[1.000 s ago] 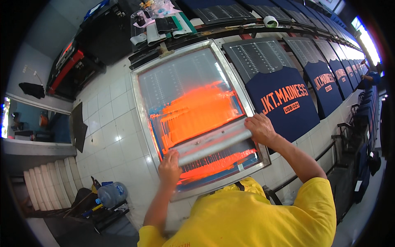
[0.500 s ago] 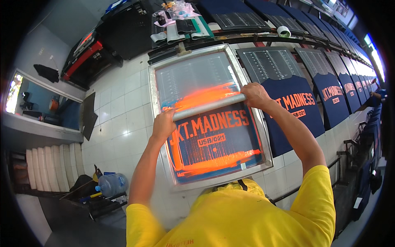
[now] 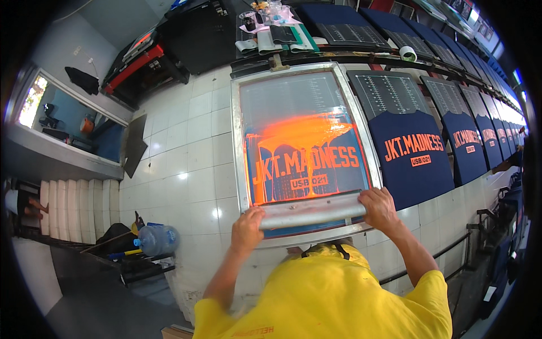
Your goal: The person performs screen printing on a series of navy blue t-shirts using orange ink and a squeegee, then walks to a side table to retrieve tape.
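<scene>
A long grey squeegee (image 3: 313, 210) lies across the near part of a metal-framed printing screen (image 3: 236, 141). My left hand (image 3: 247, 227) is closed round its left end, and my right hand (image 3: 378, 208) grips the right end. Bright orange ink (image 3: 305, 130) forms a thick, wet band over the screen's middle, with streaks running down toward the squeegee. Through the mesh, orange lettering shows on dark blue cloth. Just right of the frame lies a dark blue shirt (image 3: 418, 181) with an orange print, stretched on a black board with white ruled marks.
More printed shirts (image 3: 466, 150) on boards run off to the right, with blue-covered boards (image 3: 339, 22) along the far side. Cups and cloths (image 3: 276, 28) sit beyond the screen. On the left are a water jug (image 3: 157, 240) and steps (image 3: 79, 209), where a person's limb shows.
Both hands have drawn the squeegee from the screen's middle to its near end. Orange ink now lies behind it in a band with streaks. The view has shifted slightly.
</scene>
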{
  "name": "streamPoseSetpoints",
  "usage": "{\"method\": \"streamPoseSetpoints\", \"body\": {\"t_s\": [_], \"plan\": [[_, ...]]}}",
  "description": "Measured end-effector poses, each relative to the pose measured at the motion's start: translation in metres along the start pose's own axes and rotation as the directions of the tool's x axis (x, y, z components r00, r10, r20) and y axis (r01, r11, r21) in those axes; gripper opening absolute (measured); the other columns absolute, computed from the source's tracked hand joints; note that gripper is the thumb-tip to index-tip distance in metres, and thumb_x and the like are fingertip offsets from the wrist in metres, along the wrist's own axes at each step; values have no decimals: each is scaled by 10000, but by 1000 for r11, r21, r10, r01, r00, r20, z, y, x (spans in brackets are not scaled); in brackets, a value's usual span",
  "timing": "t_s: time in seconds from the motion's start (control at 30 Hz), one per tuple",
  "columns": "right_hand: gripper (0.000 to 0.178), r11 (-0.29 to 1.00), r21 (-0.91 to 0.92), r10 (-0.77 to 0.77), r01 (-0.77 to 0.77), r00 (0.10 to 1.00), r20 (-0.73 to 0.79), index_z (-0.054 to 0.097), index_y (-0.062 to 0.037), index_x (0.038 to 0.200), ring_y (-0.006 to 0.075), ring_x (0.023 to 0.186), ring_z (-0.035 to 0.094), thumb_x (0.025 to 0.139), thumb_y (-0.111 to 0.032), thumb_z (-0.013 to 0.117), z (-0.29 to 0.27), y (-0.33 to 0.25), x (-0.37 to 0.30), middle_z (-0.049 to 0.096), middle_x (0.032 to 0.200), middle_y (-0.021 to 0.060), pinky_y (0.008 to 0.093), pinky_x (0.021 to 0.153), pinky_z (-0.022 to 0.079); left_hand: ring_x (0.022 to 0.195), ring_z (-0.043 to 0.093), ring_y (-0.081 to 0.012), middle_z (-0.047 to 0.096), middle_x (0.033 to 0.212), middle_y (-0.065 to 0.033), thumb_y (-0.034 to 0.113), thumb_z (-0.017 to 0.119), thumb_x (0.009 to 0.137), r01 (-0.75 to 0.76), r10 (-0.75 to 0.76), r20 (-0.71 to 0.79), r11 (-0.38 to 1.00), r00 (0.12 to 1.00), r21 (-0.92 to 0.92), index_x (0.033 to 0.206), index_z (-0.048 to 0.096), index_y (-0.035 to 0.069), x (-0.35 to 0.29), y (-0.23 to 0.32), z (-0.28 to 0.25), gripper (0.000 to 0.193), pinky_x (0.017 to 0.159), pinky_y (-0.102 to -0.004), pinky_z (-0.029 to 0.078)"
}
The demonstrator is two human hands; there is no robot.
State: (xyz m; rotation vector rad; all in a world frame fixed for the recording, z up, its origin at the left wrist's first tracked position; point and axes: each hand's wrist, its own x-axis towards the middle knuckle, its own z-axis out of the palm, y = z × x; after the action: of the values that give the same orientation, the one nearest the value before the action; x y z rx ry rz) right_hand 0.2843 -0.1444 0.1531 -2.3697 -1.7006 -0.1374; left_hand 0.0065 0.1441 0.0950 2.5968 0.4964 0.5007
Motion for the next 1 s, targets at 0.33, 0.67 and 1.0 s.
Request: {"method": "streamPoseSetpoints", "body": {"t_s": [0.33,0.67,1.0], "plan": [[261,998,-63,-12,10,999,-31,608,-46,892,279,859,609,641,10,647,25,0,4,656,980,86,406,738,462,1091,666,-263,687,1126,-105,-76,635,660,-86,91,-106,995,990,52,1031,682,32,1,-19,20,389,872,-358,572],[223,994,-106,-5,-3,997,-77,581,-57,805,298,841,598,615,14,673,39,44,111,634,888,100,434,750,466,1003,677,-293,697,1055,-108,-85,628,637,-153,150,-90,988,985,-28,989,667,26,130,-79,12,371,829,-399,570],[167,990,-133,44,-45,999,-11,651,-59,763,319,823,651,621,-44,738,36,92,179,668,796,112,446,773,504,904,673,-354,697,955,-151,-62,608,661,-96,96,-4,995,995,37,960,684,27,200,-97,6,321,769,-440,558]]}}
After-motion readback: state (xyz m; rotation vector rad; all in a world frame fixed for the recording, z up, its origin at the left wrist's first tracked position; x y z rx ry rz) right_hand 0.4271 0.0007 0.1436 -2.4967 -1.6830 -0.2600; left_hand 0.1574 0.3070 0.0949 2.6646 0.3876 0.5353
